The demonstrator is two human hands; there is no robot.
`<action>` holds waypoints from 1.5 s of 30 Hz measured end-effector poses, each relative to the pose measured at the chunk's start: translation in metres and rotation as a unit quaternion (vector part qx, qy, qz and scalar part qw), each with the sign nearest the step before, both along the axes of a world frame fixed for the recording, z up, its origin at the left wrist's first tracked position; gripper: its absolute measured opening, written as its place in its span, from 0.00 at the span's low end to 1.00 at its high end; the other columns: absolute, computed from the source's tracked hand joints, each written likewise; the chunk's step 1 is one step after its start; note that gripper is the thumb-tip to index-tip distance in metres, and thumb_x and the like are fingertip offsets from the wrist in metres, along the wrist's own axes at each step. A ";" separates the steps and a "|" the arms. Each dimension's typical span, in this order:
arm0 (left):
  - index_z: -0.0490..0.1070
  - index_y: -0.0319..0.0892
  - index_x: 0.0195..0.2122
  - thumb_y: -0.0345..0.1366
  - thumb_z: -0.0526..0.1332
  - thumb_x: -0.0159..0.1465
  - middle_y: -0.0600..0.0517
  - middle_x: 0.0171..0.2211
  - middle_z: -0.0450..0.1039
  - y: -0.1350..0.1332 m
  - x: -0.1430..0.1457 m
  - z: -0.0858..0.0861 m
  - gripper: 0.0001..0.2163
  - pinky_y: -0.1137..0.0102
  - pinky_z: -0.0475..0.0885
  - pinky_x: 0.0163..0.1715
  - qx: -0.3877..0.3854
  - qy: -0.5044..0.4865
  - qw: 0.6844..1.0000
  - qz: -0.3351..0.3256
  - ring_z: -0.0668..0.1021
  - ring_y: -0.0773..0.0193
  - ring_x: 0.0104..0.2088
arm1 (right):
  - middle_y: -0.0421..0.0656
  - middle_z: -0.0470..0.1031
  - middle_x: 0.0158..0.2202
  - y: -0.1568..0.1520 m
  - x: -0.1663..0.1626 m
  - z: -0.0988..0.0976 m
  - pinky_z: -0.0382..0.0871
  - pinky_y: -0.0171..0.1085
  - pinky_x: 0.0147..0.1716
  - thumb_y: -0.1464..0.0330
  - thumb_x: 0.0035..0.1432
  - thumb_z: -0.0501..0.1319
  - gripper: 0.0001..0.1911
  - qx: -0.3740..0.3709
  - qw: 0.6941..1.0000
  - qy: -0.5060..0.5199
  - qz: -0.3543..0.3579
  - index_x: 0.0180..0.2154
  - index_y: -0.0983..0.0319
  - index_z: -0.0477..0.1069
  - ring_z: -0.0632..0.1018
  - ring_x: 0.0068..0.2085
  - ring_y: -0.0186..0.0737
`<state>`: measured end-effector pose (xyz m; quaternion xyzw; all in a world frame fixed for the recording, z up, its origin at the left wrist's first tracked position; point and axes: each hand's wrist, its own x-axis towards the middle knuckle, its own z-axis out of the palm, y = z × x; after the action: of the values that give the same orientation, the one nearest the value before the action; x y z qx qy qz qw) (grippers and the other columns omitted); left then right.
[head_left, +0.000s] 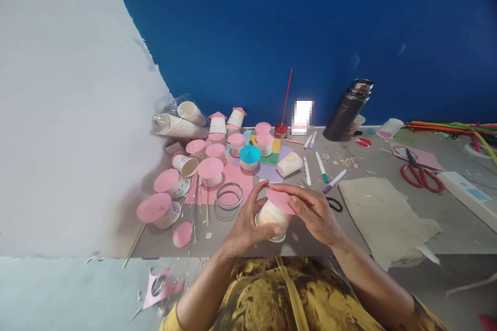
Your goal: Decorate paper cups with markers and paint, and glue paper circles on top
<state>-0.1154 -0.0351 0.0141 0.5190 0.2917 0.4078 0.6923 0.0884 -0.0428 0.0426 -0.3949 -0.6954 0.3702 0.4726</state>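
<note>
1. Left hand (250, 220): fingers curled round a paper cup (268, 215), lower centre of frame. Thumb across its near side, index up by the cap edge.
2. Right hand (316, 214): fingers nearly together, pinching the right edge of a pink paper cap (280, 200) between thumb and fingers. Cap sits over the cup top; can't tell if it's fixed. Cup interior hidden.
3. Grey table (155, 244) runs across mid-frame, cluttered. Left of the hands: grey rings (229, 195) on a pink sheet (245, 178).
4. Right of the hands: markers (321, 166), ragged beige cloth (388, 212), red-handled scissors (421, 178), then a white power strip (471, 199) at the right edge.
5. Containers, left of centre: cluster of pink-capped cups (210, 170), some tipped over. One blue-capped cup (249, 158) among them. Bare cup (290, 164) on its side, just right of that.
6. Clear bag (186, 120) behind the cluster: nested paper cups inside, lying down.
7. Red tin (281, 131), upper centre: red stick (287, 95) standing in it. Dark bottle (347, 111) right of that, appears tilted; contents not visible.
8. Room: blue wall (252, 26) behind, pale wall (66, 88) upper left. Pale floor (58, 295) lower left, with a cut pink scrap (165, 287) on it.
</note>
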 end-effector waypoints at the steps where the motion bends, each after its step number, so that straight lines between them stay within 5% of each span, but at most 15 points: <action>1: 0.51 0.47 0.72 0.45 0.78 0.52 0.42 0.49 0.79 0.000 0.000 -0.001 0.51 0.66 0.73 0.41 0.001 -0.005 1.000 0.002 0.81 0.52 0.45 | 0.46 0.80 0.58 -0.001 -0.002 -0.001 0.74 0.42 0.57 0.60 0.74 0.57 0.18 0.003 1.000 0.002 0.000 0.58 0.55 0.78 0.80 0.58 0.46; 7: 0.60 0.47 0.70 0.47 0.79 0.50 0.40 0.57 0.76 0.004 0.002 -0.012 0.48 0.61 0.74 0.49 -0.019 -0.085 0.995 0.039 0.79 0.46 0.53 | 0.47 0.80 0.58 0.001 -0.005 -0.008 0.74 0.43 0.56 0.55 0.72 0.58 0.20 0.003 0.995 0.063 -0.073 0.58 0.55 0.76 0.80 0.57 0.47; 11: 0.64 0.45 0.68 0.51 0.79 0.48 0.37 0.58 0.75 0.011 0.001 -0.009 0.47 0.56 0.74 0.51 -0.038 -0.125 0.989 0.074 0.79 0.41 0.54 | 0.47 0.84 0.39 0.000 0.003 -0.014 0.75 0.39 0.41 0.50 0.68 0.62 0.20 -0.072 0.981 0.089 -0.157 0.40 0.60 0.80 0.82 0.40 0.44; 14: 0.66 0.43 0.67 0.51 0.78 0.49 0.36 0.57 0.76 0.016 0.003 -0.006 0.46 0.54 0.76 0.50 -0.023 -0.123 0.988 0.088 0.79 0.39 0.54 | 0.46 0.80 0.30 -0.005 0.000 -0.023 0.67 0.34 0.27 0.46 0.61 0.67 0.25 -0.233 0.966 0.114 -0.025 0.34 0.63 0.80 0.76 0.30 0.37; 16: 0.66 0.44 0.67 0.52 0.77 0.49 0.37 0.57 0.76 0.018 0.005 -0.007 0.45 0.52 0.76 0.49 -0.009 -0.108 0.990 0.093 0.78 0.38 0.55 | 0.45 0.78 0.29 -0.009 -0.009 -0.030 0.58 0.31 0.23 0.44 0.55 0.70 0.28 -0.323 0.921 0.206 0.076 0.36 0.64 0.81 0.70 0.27 0.32; 18: 0.67 0.46 0.67 0.53 0.77 0.49 0.39 0.58 0.77 0.020 0.006 -0.008 0.45 0.51 0.77 0.50 0.006 -0.082 0.993 0.089 0.77 0.37 0.56 | 0.44 0.75 0.29 -0.010 -0.020 -0.035 0.53 0.30 0.22 0.46 0.50 0.74 0.28 -0.371 0.867 0.313 0.114 0.35 0.64 0.79 0.66 0.25 0.29; 20: 0.67 0.47 0.68 0.53 0.78 0.48 0.39 0.59 0.76 0.023 0.003 -0.009 0.47 0.50 0.76 0.53 0.021 -0.062 0.996 0.068 0.75 0.35 0.59 | 0.41 0.73 0.27 -0.009 -0.027 -0.038 0.53 0.30 0.22 0.48 0.46 0.77 0.26 -0.376 0.845 0.367 0.095 0.31 0.64 0.77 0.63 0.25 0.28; 23: 0.67 0.50 0.68 0.54 0.79 0.47 0.41 0.65 0.71 0.029 -0.012 -0.005 0.47 0.51 0.71 0.61 0.034 -0.077 0.995 0.059 0.70 0.38 0.66 | 0.38 0.68 0.22 -0.007 -0.025 -0.038 0.56 0.32 0.23 0.49 0.55 0.72 0.24 -0.283 0.910 0.302 0.019 0.27 0.63 0.74 0.64 0.23 0.30; 26: 0.74 0.51 0.62 0.55 0.70 0.60 0.43 0.66 0.71 0.038 -0.027 0.005 0.30 0.52 0.68 0.64 0.021 -0.104 0.982 0.155 0.69 0.44 0.68 | 0.40 0.70 0.24 -0.007 -0.019 -0.037 0.59 0.35 0.26 0.58 0.66 0.64 0.17 -0.060 0.987 0.118 -0.096 0.28 0.61 0.74 0.67 0.25 0.33; 29: 0.82 0.48 0.51 0.49 0.67 0.66 0.44 0.60 0.77 0.044 -0.029 0.017 0.17 0.51 0.66 0.66 0.044 -0.064 0.966 0.245 0.74 0.47 0.64 | 0.43 0.76 0.29 -0.009 -0.017 -0.036 0.64 0.36 0.31 0.69 0.68 0.60 0.10 0.159 0.971 -0.027 -0.175 0.32 0.60 0.74 0.73 0.30 0.38; 31: 0.84 0.47 0.48 0.47 0.67 0.66 0.45 0.58 0.79 0.045 -0.023 0.021 0.14 0.53 0.64 0.68 0.083 -0.014 0.962 0.261 0.74 0.49 0.64 | 0.44 0.78 0.31 -0.009 -0.018 -0.035 0.67 0.37 0.33 0.73 0.68 0.59 0.09 0.232 0.950 -0.077 -0.196 0.34 0.59 0.73 0.75 0.32 0.40; 45: 0.84 0.50 0.49 0.44 0.71 0.62 0.48 0.64 0.74 0.034 0.007 0.026 0.14 0.55 0.62 0.68 0.099 0.033 0.968 0.230 0.66 0.47 0.70 | 0.47 0.80 0.34 -0.009 -0.014 -0.037 0.70 0.40 0.33 0.77 0.68 0.60 0.09 0.275 0.936 -0.113 -0.189 0.37 0.59 0.74 0.77 0.34 0.43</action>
<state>-0.1087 -0.0007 0.0402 0.5172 0.3835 0.5656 0.5153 0.0741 -0.0516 0.0055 -0.4127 -0.7316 0.0211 0.5421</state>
